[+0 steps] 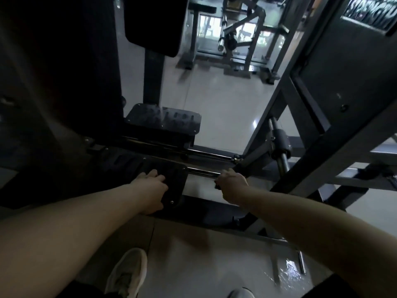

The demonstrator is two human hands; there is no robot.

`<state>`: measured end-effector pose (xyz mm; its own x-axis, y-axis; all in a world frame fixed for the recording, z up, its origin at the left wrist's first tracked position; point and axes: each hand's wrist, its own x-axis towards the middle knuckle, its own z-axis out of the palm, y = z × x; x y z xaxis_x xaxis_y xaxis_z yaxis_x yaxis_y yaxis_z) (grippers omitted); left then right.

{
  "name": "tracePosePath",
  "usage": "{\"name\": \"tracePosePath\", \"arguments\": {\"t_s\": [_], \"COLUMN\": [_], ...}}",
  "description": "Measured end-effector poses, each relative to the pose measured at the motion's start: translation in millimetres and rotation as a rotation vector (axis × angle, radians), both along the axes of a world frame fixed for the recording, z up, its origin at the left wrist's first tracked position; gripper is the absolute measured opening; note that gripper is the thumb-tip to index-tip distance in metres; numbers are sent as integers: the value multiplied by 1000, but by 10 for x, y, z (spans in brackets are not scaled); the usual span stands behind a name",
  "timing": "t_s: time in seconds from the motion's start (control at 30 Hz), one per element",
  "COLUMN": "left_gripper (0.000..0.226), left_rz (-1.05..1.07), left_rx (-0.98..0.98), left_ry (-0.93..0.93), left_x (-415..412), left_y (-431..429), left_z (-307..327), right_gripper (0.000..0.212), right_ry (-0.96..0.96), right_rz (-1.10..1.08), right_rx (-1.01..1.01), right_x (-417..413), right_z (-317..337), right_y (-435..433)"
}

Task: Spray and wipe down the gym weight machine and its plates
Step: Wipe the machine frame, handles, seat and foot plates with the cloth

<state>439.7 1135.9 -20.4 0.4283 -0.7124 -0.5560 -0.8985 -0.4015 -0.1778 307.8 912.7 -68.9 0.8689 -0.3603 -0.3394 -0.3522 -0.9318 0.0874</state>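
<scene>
Dimly lit, a black perforated metal foot plate (pixel 171 175) of a dark steel weight machine (pixel 311 134) sits low ahead. The left hand (pixel 150 190) rests on it, fingers bent, grip unclear. The right hand (pixel 233 186), beside a chrome rod (pixel 202 172), curls tightly round an unidentifiable dark object (pixel 217 186).

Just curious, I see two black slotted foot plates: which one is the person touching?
The nearer foot plate, under the left hand; the farther foot plate lies beyond it, untouched.
</scene>
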Motion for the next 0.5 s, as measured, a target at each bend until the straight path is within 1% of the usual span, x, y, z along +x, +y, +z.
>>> {"name": "tracePosePath", "arguments": {"t_s": [0.07,0.13,0.17,0.23,0.27,0.33,0.37,0.4,0.47,0.5], "left_gripper": [63,67,69,67,58,25,18,17,21,23], "left_rz": [33,164,281,509,579,624,621,616,614,620], "left_rx": [-74,-232,-343,-574,-681,-819,-869,-915,-972,-988], "left_ry": [41,158,257,537,672,849,904,937,930,897], "left_x": [-65,-114,-127,-177,-222,-343,-402,-457,-512,-527], "left_y": [-4,-5,7,60,96,179,213,243,325,373], "left_z": [172,372,463,654,737,874,932,988,1064,1102], "right_gripper": [41,49,54,60,59,58,58,58,57,58], "right_ry": [-198,-380,-448,-578,-639,-720,-757,-795,-862,-881], "right_rz": [-75,-101,-94,-86,-86,-131,-172,-209,-239,-240], "right_rx": [262,490,566,684,742,850,909,974,1083,1120], "right_x": [-47,-108,-143,-230,-273,-362,-402,-443,-476,-483], "right_z": [233,493,628,917,1031,1222,1289,1343,1386,1394], "right_y": [68,150,211,349,419,559,627,692,797,839]}}
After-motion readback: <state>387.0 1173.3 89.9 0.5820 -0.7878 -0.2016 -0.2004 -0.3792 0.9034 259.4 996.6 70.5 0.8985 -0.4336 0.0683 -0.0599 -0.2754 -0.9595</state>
